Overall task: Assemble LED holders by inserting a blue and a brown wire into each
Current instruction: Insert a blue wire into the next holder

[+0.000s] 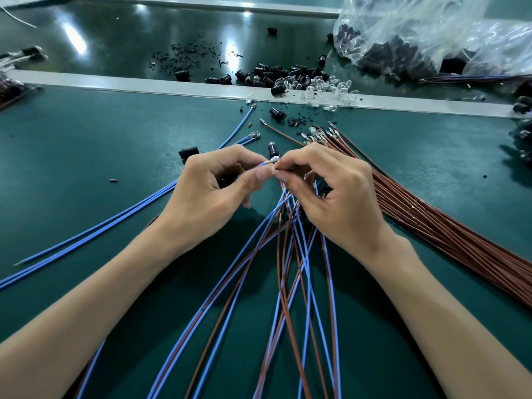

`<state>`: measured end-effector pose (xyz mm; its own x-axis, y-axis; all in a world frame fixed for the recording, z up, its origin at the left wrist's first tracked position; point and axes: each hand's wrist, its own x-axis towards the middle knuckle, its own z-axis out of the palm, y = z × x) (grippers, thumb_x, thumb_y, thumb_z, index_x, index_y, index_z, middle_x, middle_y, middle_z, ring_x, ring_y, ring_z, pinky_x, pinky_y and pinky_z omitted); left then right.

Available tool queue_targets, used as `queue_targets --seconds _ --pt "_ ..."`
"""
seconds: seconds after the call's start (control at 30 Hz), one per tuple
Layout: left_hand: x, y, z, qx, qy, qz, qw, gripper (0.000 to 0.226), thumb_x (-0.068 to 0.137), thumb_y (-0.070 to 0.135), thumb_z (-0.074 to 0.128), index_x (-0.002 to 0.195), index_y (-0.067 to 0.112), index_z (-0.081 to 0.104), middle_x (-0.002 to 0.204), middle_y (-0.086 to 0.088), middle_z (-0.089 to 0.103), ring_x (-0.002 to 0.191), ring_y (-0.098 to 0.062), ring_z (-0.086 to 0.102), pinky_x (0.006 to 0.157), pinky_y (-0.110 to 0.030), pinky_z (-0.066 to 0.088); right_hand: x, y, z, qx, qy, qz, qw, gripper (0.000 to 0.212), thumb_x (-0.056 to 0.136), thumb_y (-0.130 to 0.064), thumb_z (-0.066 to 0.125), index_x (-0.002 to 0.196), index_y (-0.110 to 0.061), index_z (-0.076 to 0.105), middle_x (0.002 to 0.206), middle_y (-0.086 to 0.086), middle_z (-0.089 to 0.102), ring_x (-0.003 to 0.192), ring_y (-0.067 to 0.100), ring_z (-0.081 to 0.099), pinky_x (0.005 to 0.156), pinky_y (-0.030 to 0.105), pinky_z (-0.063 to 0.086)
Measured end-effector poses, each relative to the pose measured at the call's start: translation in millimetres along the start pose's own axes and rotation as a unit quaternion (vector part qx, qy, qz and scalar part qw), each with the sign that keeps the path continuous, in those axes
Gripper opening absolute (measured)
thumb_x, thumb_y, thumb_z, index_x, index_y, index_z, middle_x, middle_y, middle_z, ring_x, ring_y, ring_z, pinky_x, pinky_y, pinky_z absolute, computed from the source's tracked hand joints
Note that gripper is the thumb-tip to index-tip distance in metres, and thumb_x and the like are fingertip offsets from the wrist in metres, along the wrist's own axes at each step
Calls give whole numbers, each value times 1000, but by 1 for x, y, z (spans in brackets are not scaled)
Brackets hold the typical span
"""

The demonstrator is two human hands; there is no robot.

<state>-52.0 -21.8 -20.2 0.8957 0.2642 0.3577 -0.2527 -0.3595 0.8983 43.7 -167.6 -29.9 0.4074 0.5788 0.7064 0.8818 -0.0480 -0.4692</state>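
Note:
My left hand (pixel 213 185) pinches the metal-tipped end of a blue wire (pixel 266 163) between thumb and forefinger. My right hand (pixel 331 191) pinches a black LED holder (pixel 273 151) that stands upright just above the fingertips, and the wire tip touches the holder's base. Below the right hand a fan of blue and brown wires (pixel 288 254) runs toward me; their upper ends are hidden in the right palm. Loose blue wires (pixel 115 223) lie to the left, and a thick bundle of brown wires (pixel 431 220) lies to the right.
A heap of black holders (pixel 273 74) and clear LEDs (pixel 331 87) sits on a white strip (pixel 115 83) across the green table. A clear plastic bag of parts (pixel 417 38) is at the back right. One black holder (pixel 188 153) lies beside my left hand.

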Motion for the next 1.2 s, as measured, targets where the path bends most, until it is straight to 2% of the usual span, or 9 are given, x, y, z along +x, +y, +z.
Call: queue_targets --seconds 0.07,0.2,0.3,0.43,0.6,0.83,1.0,1.13,1.2 --pt "1 0 -2 -1 7 -1 1000 11 82 32 61 77 23 62 59 14 54 48 -5 46 52 -16 40 0 -1 1 -5 5 -2 1000 16 86 -5 69 101 1 68 91 -1 67 78 7 61 75 11 47" --pt "2 -1 -3 -15 10 -14 1000 10 83 27 61 76 20 62 58 12 54 48 -4 44 51 -16 38 2 -3 -1 12 7 -10 1000 12 86 -5 69 97 1 70 87 9 70 73 17 64 69 22 51" --pt "1 -3 -1 -22 13 -7 1000 8 85 22 61 78 20 62 58 13 53 48 -5 45 51 -17 38 4 -7 0 60 18 34 997 8 85 -6 70 91 -2 72 85 5 71 74 12 64 69 17 49" --pt "0 -7 1 34 43 57 997 11 90 23 61 80 26 57 62 11 51 49 -9 46 50 -23 38 3 -14 2 201 -4 157 967 11 84 -9 70 91 -17 71 80 -11 68 70 2 63 66 15 47" --pt "0 -7 1 122 72 147 979 6 90 22 58 85 20 54 73 2 51 53 -17 47 48 -34 39 4 -17 1 298 -9 204 933 18 83 -9 71 89 -25 69 75 -14 70 66 4 64 66 17 52" --pt "-1 -8 0 146 63 151 976 6 89 16 61 86 15 57 72 1 50 57 -11 48 52 -25 39 6 -18 2 338 -22 235 911 17 83 -5 69 86 -22 68 70 -13 69 63 0 63 62 12 48" --pt "-2 -10 -2 165 60 147 973 12 91 19 60 84 10 60 71 -1 51 58 -13 47 53 -22 37 6 -16 0 353 -27 266 897 16 83 -6 69 81 -21 70 70 -10 69 63 3 62 63 15 50" --pt "-1 -10 -1 171 66 152 971 9 89 12 61 81 14 58 70 5 49 57 -4 43 54 -15 34 6 -19 1 352 -30 265 897 17 87 0 63 89 -17 68 69 -10 68 64 -1 63 62 12 48" --pt "-1 -9 0 169 70 149 972 11 89 13 62 81 17 55 71 9 48 58 -2 43 55 -14 33 5 -19 1 318 -35 253 913 22 88 0 62 89 -21 68 70 -6 68 64 0 63 63 13 48"
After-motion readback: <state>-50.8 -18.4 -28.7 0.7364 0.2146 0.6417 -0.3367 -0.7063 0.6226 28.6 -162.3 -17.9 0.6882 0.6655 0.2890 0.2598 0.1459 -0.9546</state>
